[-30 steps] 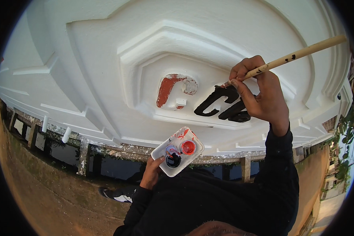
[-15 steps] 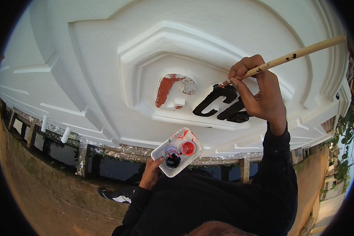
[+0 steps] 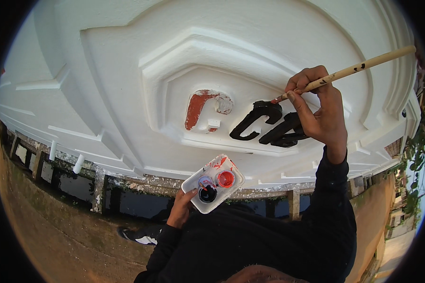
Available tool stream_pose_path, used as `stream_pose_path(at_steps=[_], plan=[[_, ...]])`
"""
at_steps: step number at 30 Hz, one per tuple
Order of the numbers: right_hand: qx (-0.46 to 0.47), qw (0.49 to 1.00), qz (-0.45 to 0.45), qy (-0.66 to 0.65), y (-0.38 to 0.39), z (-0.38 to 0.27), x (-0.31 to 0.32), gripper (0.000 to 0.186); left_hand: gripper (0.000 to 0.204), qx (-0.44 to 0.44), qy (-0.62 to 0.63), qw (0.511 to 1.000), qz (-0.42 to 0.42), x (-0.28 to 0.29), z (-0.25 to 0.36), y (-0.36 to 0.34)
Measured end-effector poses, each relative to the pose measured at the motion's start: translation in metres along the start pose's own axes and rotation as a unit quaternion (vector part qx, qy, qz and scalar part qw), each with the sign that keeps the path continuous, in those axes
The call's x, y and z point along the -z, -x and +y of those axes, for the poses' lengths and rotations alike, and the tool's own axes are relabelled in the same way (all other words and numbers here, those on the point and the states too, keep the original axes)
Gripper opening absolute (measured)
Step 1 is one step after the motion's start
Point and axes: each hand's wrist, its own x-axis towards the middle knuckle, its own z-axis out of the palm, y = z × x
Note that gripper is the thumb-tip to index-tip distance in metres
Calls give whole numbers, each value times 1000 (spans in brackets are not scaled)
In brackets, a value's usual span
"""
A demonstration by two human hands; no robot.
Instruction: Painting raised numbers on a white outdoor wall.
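Observation:
My right hand (image 3: 318,106) pinches a long wooden paintbrush (image 3: 359,67) low on its handle. The brush tip meets the upper edge of a raised letter (image 3: 257,118) coated in black. Beside it stands another black letter (image 3: 285,132), partly behind my hand. To the left is a raised letter (image 3: 198,108) with patchy red and bare whitish areas. Lower down, my left hand (image 3: 182,205) grips a white tray (image 3: 210,206) by its left side. In the tray sit a pot of red paint (image 3: 225,178) and a pot of black paint (image 3: 207,193); red smears mark its far end.
The letters sit in a framed recess of a white moulded wall (image 3: 113,94). Two short white pipes (image 3: 79,163) stick out at lower left. Below the wall run a low concrete railing (image 3: 99,188) and brown ground (image 3: 80,236). Green plants (image 3: 413,165) grow at far right.
My right hand and the paintbrush have shifted slightly right, the tip moving along the black letter's upper edge. The left hand and tray stay nearly still.

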Motion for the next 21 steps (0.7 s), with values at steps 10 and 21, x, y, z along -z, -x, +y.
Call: stream_pose_path(at_steps=[10, 21], plan=[[9, 999, 36, -26, 10, 8, 2, 21, 56, 0, -4, 1000, 11, 1, -3, -1], [21, 996, 75, -37, 17, 16, -1, 21, 54, -5, -8, 1000, 13, 2, -5, -2]])
